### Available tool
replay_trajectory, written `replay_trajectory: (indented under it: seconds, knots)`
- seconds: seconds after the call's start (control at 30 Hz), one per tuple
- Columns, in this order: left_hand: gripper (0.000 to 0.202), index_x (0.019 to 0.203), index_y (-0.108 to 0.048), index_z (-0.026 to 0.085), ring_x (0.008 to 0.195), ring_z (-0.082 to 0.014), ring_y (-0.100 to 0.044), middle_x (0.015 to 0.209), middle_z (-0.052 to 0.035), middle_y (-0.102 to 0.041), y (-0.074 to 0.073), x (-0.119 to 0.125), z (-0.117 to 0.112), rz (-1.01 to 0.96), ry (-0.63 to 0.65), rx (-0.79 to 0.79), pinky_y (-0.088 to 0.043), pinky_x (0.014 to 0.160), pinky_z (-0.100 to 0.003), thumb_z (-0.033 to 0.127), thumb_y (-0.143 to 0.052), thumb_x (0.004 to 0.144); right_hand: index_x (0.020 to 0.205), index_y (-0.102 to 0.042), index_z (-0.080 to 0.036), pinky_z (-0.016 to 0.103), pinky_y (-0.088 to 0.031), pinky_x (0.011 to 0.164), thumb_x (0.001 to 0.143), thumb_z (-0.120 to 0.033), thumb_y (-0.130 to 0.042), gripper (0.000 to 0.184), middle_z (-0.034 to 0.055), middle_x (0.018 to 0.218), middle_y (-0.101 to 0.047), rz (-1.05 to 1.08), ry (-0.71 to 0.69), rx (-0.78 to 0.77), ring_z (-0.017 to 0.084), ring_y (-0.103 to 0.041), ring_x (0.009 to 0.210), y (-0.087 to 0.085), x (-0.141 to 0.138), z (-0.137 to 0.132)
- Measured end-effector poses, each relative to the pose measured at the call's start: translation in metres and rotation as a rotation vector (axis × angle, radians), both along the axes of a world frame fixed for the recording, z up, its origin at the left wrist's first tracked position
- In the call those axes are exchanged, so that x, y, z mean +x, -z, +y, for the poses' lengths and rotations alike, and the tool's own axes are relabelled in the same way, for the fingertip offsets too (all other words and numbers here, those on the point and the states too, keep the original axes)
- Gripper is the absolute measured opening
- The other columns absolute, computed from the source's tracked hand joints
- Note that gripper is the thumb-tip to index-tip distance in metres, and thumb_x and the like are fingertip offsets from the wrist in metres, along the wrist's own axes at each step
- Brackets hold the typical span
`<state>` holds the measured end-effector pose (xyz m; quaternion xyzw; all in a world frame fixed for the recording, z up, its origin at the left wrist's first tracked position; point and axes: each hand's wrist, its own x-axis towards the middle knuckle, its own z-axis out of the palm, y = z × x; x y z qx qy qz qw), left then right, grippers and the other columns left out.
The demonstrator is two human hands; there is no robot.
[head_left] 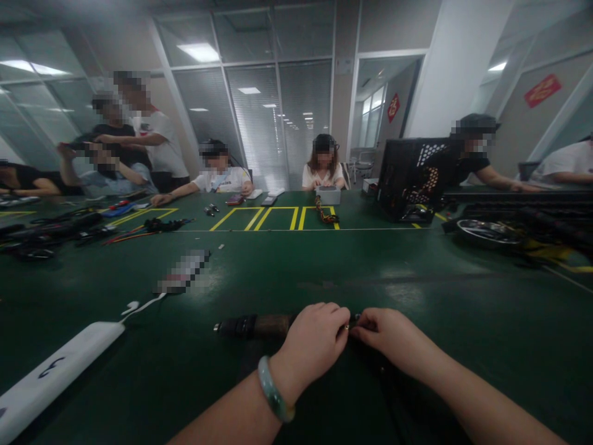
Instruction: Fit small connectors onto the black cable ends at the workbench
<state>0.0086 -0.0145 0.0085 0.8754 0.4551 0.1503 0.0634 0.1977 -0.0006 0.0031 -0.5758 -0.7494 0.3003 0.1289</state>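
Observation:
A dark, drill-like power tool (pixel 272 326) lies on the green table, its brown body tapering to a black nose with a small metal tip at the left. My left hand (pixel 315 337), with a green bangle on the wrist, is closed over the tool's rear part and hides it. Close beside it on the right, my right hand (pixel 386 330) pinches at the tool's rear end with thumb and forefinger. What sits between those fingers is too small and dark to make out. A dark shape, perhaps a cord or handle, runs toward me below the hands.
A white power strip (pixel 60 377) lies at left, its cable leading to a blurred phone-like device (pixel 183 272). Dark wires (pixel 164 224) are beyond. A black computer case (pixel 410 179) stands at back right near a round metal-rimmed part (pixel 486 231). Several people sit across the table.

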Motion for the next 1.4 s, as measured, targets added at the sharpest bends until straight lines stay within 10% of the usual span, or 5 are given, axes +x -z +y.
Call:
replay_trajectory:
  seconds: [1.4]
  knots:
    - [0.008,0.091,-0.054,0.02,0.085,-0.0187,-0.055,0.088,-0.0012,-0.06,-0.0009,-0.001,-0.0012,-0.058,-0.045,-0.04,-0.04,0.074,-0.031,0.021,-0.055,0.083,0.076,-0.062,-0.018,0.021,-0.037,0.052,0.078,-0.026,-0.057,0.01,-0.0007,0.067,-0.065,0.1,-0.04,0.076,0.013,-0.059,0.06,0.0045,-0.0011,0.0033]
